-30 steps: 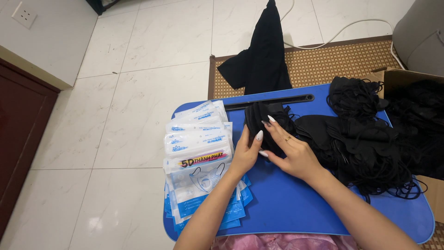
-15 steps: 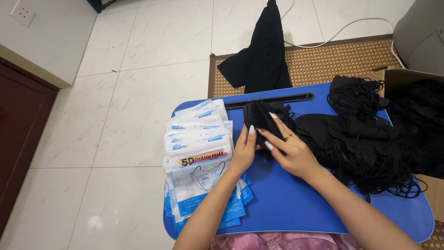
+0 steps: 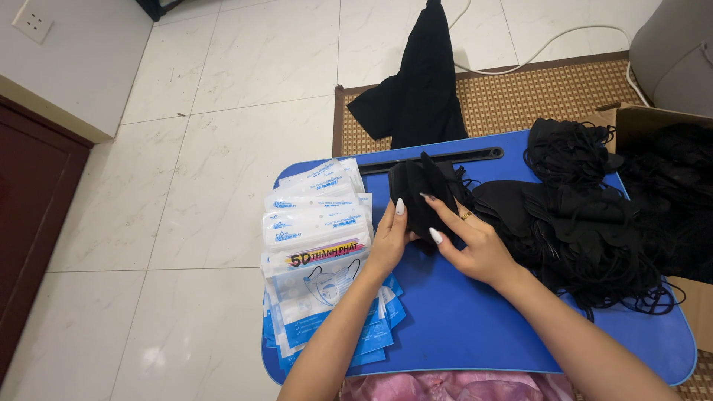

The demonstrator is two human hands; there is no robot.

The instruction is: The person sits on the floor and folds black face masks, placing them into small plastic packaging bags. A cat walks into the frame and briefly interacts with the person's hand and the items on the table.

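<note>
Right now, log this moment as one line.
left hand: holds black masks | right hand: same stack | packets: left on blue tray

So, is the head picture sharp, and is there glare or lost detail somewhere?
Head view: sharp, both hands unblurred; soft glare on the white floor tiles; the black mask pile merges into one dark mass, folds hard to tell; the clear packets shine slightly.

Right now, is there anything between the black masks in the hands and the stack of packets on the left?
Nothing visible. Both hands, left hand and right hand, hold the small stack of black masks upright on the blue tray. Only the left hand and a bare strip of tray separate it from the packets.
</note>
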